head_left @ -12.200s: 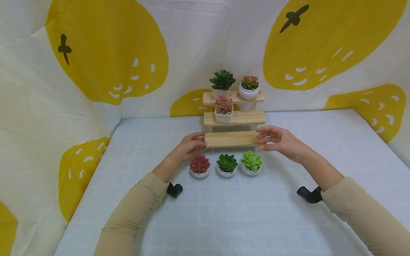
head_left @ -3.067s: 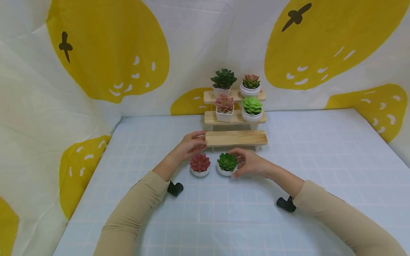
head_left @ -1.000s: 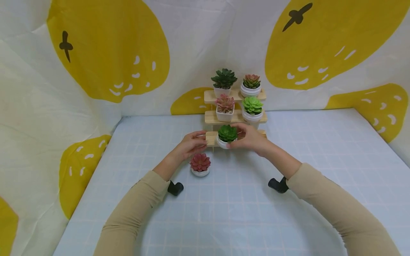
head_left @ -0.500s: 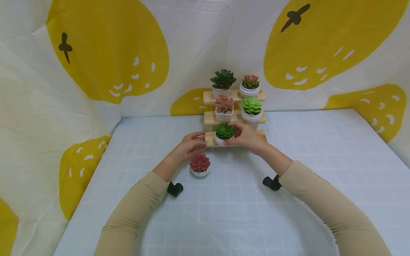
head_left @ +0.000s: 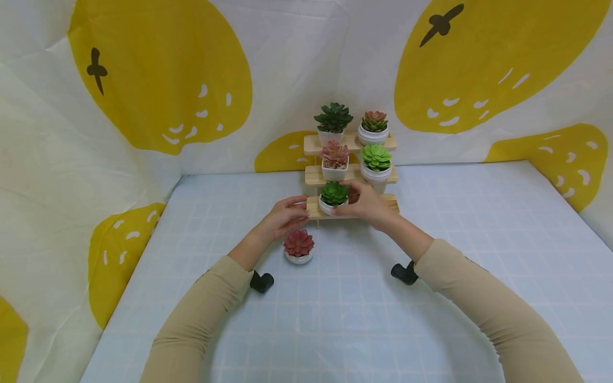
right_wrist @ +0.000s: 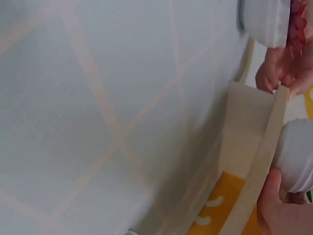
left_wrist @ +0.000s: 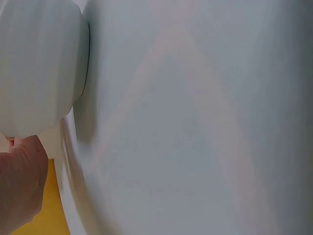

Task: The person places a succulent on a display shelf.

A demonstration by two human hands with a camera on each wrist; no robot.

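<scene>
A three-tier wooden stand [head_left: 314, 208] rises at the back of the table. My left hand [head_left: 284, 215] grips the left end of its lowest shelf, fingers above and thumb below. On that shelf, left of its middle, is a green succulent [head_left: 333, 192] in a round white pot [right_wrist: 296, 154]. My right hand [head_left: 370, 206] pinches this pot from the right, its thumb low on the pot in the right wrist view. A red succulent [head_left: 298, 243] in a white pot stands on the table just below my left hand; its pot [left_wrist: 39, 63] fills the left wrist view's upper left.
The top shelf bears a dark green succulent [head_left: 333, 118] and a reddish-green one [head_left: 374, 122]. On the middle shelf stand a pink succulent [head_left: 334, 154] and a light green one [head_left: 375, 158]. Behind hangs a white cloth [head_left: 297, 64] with yellow fruit prints.
The light green succulent has gone from the table to the middle shelf. My right hand has carried the green succulent onto the lowest shelf and slightly left. My left hand has stayed in place.
</scene>
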